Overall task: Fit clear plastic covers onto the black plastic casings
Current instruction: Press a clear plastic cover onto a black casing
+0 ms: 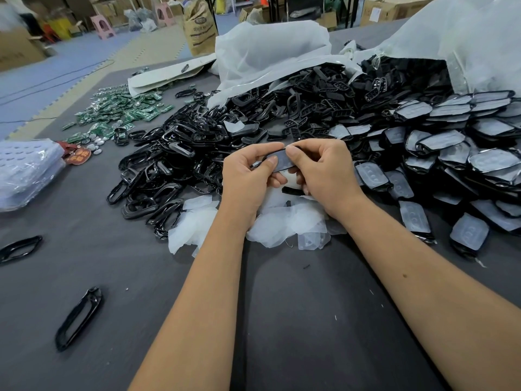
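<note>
Above the loose heap of clear covers (282,221), a black casing (277,160) is held off the grey table (310,320) with a clear cover laid over its face. The left hand (251,176) pinches its near end, thumb on top; the right hand (324,167) grips the far end, thumb pressing the cover down. To seat it well, I would line the cover's edge up with the rim first, then press round the outline with both thumbs, not at one spot, so no corner lifts. Left of that heap lies the pile of bare black frames (169,165); right of it, the stack of covered casings (451,153); beyond, green circuit boards (121,108) and white bags (270,52).
</note>
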Motion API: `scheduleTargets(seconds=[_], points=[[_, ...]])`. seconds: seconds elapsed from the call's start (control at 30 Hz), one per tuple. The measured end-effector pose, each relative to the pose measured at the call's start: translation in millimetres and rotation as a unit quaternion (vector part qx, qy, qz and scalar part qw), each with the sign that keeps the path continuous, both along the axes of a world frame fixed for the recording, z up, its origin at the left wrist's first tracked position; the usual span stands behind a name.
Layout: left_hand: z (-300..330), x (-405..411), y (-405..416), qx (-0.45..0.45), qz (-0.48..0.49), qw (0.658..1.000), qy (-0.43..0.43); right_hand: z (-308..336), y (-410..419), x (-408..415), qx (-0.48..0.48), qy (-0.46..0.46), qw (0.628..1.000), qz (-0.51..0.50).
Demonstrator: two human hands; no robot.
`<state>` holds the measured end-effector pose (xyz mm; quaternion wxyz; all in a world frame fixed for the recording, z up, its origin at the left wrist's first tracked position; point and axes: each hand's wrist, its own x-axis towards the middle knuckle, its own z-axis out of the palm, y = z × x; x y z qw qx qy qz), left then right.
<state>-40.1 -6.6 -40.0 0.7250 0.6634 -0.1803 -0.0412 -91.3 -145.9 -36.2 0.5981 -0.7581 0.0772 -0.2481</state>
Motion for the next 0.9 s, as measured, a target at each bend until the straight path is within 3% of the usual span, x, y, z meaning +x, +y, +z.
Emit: scheduleTargets(seconds=[0.27,0.53,0.9], points=[[1,1,2,-0.014,0.006,1.0,0.019,0,0,-3,-0.022,-0.021,0.999,0.016],[4,0,6,-0.038,-0.005,0.997,0.063,3,6,-5,-0.167,-0.076,0.982,-0.046],[15,3,13,-0.217,-0.026,0.946,0.239,0,8,-3,-0.25,-0.127,0.96,0.012]])
